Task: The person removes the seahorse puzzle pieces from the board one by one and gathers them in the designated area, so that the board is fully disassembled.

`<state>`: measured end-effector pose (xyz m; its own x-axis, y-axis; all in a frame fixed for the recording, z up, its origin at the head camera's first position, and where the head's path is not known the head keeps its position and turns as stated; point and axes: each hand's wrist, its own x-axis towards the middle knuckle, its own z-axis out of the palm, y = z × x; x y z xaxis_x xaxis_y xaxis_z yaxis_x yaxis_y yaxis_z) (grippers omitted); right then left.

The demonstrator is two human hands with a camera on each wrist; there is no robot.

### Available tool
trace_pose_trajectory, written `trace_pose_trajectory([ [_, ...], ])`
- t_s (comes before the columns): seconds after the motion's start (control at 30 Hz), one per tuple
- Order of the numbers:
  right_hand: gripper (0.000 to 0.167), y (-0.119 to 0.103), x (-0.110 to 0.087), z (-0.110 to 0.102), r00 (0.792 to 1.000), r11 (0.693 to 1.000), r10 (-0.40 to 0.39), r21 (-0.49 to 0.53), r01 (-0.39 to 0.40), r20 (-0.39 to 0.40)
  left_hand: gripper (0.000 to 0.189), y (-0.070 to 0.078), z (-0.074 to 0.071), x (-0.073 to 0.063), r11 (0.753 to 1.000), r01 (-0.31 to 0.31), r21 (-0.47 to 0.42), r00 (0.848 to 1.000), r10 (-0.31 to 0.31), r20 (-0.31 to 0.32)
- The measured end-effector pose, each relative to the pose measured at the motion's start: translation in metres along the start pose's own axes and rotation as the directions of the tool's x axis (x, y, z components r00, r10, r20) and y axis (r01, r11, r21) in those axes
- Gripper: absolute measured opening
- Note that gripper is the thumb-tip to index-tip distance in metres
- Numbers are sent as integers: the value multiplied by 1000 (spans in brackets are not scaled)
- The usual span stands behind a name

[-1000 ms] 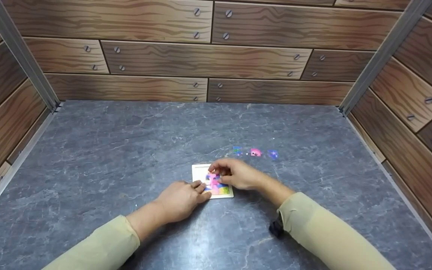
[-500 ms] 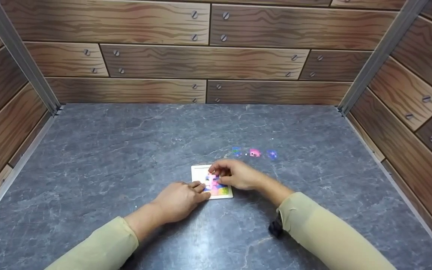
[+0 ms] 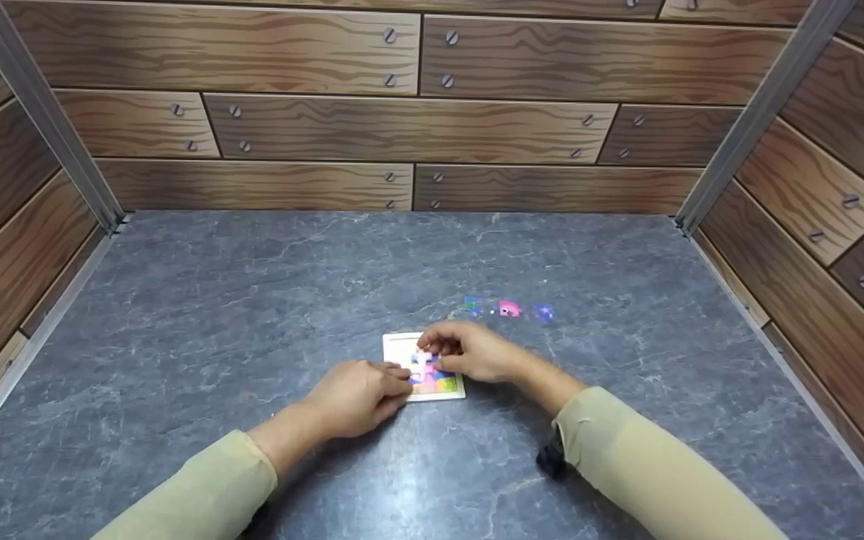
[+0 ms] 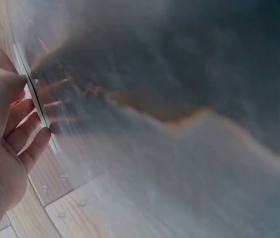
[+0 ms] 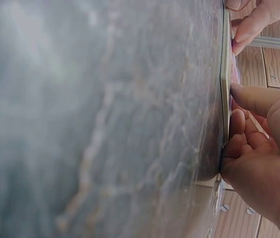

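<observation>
A small jigsaw puzzle in a pale tray [image 3: 400, 339] lies flat on the table, with pink, blue, yellow and green pieces [image 3: 443, 385] in its lower part. My left hand [image 3: 357, 397] rests at the tray's left side, fingertips on the puzzle. From the right, my right hand [image 3: 481, 354] reaches over the tray, thumb and fingers pinching a pink and blue puzzle piece [image 3: 423, 360] partly hidden by the fingers. In the left wrist view the left fingers [image 4: 23, 131] lie along the tray edge. The right thumb [image 5: 251, 98] touches the puzzle in the right wrist view.
Beyond the tray, to the right, lie three loose puzzle pieces: a blue-green one [image 3: 472, 304], a pink one [image 3: 508, 308] and a purple-blue one [image 3: 544, 312]. Wood-patterned walls [image 3: 312, 127] enclose the grey marbled table [image 3: 252, 285] at the back and sides.
The left thumb has drawn back from the tray's lower edge toward the left. The right hand stays at the same spot on the puzzle. The head view has tilted slightly.
</observation>
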<state>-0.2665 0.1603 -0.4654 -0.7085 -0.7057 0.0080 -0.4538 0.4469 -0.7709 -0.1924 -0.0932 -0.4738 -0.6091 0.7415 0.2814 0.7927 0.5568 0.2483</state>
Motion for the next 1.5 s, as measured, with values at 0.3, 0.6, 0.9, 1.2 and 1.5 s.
trace_pose_trajectory([
  [0.3,27,-1,-1,0,1000,1000,15,1,-15,0,21,-3,-4,-3,1000,-2,-1,998,2,65],
  [0.6,32,0,-1,-1,1000,1000,-1,23,0,9,19,-2,-7,-2,1000,-7,22,994,5,105],
  [0.9,36,1,1,1,1000,999,-9,33,8,5,15,-1,-7,0,996,-45,74,994,37,102],
  [1.2,31,-2,1,1,1000,1000,1,-3,-1,1,18,0,-8,0,996,-45,81,993,36,110],
  [1.5,29,-2,0,1,1000,1000,16,-9,-16,2,22,1,-7,0,994,-19,107,993,5,121],
])
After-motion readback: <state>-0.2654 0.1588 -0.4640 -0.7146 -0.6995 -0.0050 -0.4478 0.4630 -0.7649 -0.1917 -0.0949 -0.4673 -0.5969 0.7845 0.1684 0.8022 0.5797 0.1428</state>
